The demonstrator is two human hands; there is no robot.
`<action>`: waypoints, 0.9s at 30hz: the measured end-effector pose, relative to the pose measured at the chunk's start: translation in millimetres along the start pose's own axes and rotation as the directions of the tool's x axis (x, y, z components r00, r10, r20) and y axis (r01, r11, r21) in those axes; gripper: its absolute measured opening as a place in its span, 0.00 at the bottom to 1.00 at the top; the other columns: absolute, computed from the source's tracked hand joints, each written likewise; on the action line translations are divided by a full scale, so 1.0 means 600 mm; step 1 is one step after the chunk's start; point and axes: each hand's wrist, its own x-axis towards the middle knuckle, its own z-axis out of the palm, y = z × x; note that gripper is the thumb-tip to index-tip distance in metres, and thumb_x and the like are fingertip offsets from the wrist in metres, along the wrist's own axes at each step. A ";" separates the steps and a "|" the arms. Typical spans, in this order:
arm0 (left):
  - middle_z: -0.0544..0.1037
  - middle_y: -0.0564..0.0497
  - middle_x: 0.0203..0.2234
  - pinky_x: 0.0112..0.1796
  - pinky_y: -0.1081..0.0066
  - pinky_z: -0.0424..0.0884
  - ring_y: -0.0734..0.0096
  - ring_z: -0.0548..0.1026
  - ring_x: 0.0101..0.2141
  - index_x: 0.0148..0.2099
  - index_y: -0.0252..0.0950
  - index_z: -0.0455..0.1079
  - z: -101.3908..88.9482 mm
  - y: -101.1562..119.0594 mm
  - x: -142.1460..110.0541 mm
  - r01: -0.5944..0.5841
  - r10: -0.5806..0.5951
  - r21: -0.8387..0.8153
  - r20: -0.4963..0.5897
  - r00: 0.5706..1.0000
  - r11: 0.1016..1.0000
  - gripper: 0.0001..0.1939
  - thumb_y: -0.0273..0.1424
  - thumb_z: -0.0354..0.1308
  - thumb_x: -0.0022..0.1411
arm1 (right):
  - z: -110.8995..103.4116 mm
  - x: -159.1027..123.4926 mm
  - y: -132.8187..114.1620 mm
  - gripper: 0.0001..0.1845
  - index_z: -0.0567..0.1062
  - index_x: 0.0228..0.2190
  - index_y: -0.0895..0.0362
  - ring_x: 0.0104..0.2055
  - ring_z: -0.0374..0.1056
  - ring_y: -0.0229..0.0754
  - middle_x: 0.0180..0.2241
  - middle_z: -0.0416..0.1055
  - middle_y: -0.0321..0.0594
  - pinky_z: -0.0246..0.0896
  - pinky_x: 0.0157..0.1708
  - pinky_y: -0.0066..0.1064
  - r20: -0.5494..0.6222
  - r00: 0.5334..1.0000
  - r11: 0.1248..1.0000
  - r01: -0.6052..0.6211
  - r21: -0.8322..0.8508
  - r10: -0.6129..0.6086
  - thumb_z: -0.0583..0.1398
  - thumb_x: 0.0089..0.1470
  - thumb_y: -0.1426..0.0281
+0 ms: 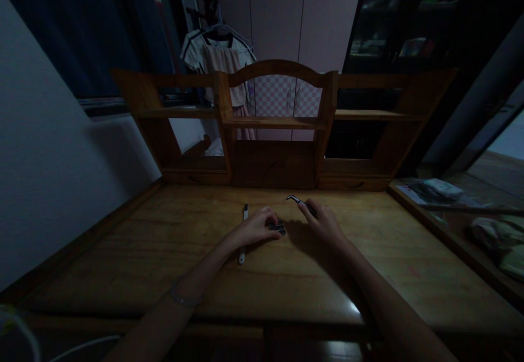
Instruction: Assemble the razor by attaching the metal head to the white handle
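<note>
My left hand rests on the wooden desk with its fingers curled round a small dark object that I cannot name in the dim light. My right hand is closed on a thin metal tool with a hooked tip, its tip pointing up and left, just above the desk. A slim white pen-like tool lies on the desk, partly under my left wrist.
A wooden hutch with shelves stands along the back of the desk. A white wall runs on the left. Clothes hang behind on a wardrobe. Papers and bundled items lie on a surface at the right.
</note>
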 end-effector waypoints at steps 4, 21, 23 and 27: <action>0.69 0.50 0.36 0.37 0.71 0.64 0.68 0.68 0.36 0.36 0.35 0.69 0.001 0.000 0.001 0.011 -0.011 0.009 -0.001 1.000 1.000 0.15 0.37 0.65 0.47 | -0.001 0.001 -0.002 0.18 0.70 0.29 0.56 0.23 0.60 0.40 0.22 0.66 0.37 0.44 0.23 0.29 -0.001 1.000 0.999 0.001 -0.054 -0.001 0.50 0.61 0.57; 0.70 0.51 0.36 0.37 0.70 0.65 0.68 0.69 0.36 0.35 0.36 0.69 0.000 0.002 0.002 0.017 -0.017 0.018 0.001 1.000 1.000 0.15 0.37 0.65 0.47 | -0.002 0.001 0.000 0.19 0.69 0.30 0.56 0.24 0.64 0.39 0.23 0.68 0.37 0.47 0.23 0.27 0.019 1.000 0.991 0.026 -0.135 -0.024 0.49 0.62 0.57; 0.70 0.51 0.36 0.37 0.70 0.65 0.68 0.69 0.36 0.35 0.36 0.69 0.000 0.002 0.002 0.015 -0.015 0.021 -0.001 1.000 1.000 0.15 0.37 0.65 0.47 | -0.003 0.001 -0.002 0.19 0.69 0.30 0.56 0.24 0.63 0.39 0.23 0.68 0.37 0.46 0.23 0.27 0.022 0.999 0.989 0.034 -0.143 -0.032 0.49 0.62 0.57; 0.70 0.50 0.36 0.37 0.70 0.65 0.67 0.69 0.37 0.36 0.36 0.69 0.001 0.000 0.002 0.004 -0.004 0.026 0.005 1.000 1.000 0.15 0.37 0.65 0.47 | -0.005 0.001 -0.005 0.18 0.68 0.29 0.56 0.23 0.62 0.39 0.23 0.67 0.36 0.45 0.22 0.27 0.024 0.999 0.989 0.039 -0.144 -0.036 0.49 0.62 0.57</action>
